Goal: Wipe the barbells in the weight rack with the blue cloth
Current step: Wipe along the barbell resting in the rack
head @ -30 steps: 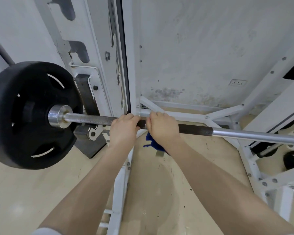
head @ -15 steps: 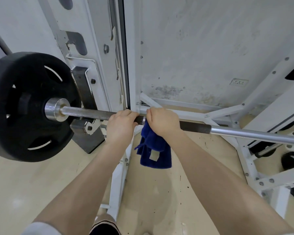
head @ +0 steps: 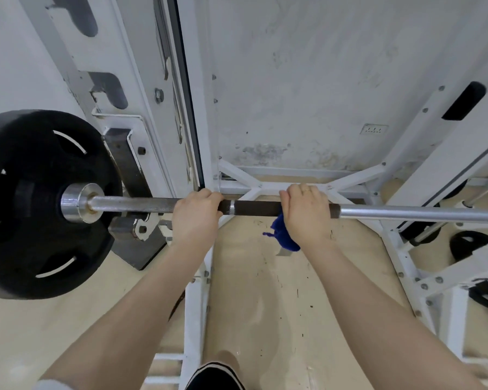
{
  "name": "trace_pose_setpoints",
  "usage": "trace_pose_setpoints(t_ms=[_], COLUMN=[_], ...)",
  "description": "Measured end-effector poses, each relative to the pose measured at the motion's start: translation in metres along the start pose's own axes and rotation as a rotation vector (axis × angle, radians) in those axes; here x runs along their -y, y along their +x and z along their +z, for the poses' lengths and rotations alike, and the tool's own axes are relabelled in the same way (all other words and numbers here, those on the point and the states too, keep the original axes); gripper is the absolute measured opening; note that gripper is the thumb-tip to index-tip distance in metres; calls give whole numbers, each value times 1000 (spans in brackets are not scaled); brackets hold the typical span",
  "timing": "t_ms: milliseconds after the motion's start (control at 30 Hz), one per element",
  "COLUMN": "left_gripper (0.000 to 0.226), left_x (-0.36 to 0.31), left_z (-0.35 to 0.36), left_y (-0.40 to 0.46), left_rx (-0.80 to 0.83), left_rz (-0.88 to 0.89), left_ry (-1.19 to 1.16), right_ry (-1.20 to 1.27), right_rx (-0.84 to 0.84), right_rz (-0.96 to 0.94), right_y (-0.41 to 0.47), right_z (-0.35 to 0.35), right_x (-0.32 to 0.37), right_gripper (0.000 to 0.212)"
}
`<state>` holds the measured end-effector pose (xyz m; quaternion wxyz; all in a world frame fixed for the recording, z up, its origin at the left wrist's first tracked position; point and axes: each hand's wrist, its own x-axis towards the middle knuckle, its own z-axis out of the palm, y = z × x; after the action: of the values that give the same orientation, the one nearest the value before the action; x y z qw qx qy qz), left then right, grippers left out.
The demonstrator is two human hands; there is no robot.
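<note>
Bar gripped by both hands — cloth under the right.

The bar runs left–right in the rack; the left hand is curled round it bare, the right hand is closed over it with the cloth, unwiped bar lying to its right. No writing can be read.

no readable text, label, brand or number anywhere. small plate on wall carries dark marks, too small to tell. black weight plate shows no legible lettering.
</note>
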<state>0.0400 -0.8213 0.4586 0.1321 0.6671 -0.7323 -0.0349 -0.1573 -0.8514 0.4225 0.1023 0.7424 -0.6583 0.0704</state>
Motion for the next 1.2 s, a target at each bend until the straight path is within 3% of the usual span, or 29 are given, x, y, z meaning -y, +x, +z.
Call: trace_pose_setpoints(t_ms=[200,300,500,533,633,700,800,933,1000,1100,1200], left_gripper=[15,33,44,44,45,45,39,33,35,35,44], left_x=[-9,-25,-66,-73,-91,-103,-116,-123,-126,-129,-131], left_z=[-15,-21,1,4,11,14,20,24,27,30,28], left_y=[18,27,39,41,48,55,59,59,57,57,62], left_rx=[167,255,306,318,349,359,367,377,369,334,360], left_rz=[2,6,243,277,378,425,482,512,538,528,436], left_ry=[138,133,-150,-160,-168,-170,-141,-127,-98,-104,-175], right_ry=[45,39,-22,-74,-102,31,289,116,92,124,35], right_rx=[-271,-292,-120,-62,22,-74,-236,-284,-280,-208,-124], right_rz=[-76,-81,333,367,303,193,199,67,133,378,412], right_y=[-11,-12,-36,-36,-26,-21,-24,-32,-35,-39,-35], right_z=[5,5,1,1,-3,-3,3,10,10,4,-4], right_x=[2,-34,-122,-129,-109,-72,-44,-77,-102,-139,-163], right_gripper=[31,27,23,25,4,16,34,29,30,40,40])
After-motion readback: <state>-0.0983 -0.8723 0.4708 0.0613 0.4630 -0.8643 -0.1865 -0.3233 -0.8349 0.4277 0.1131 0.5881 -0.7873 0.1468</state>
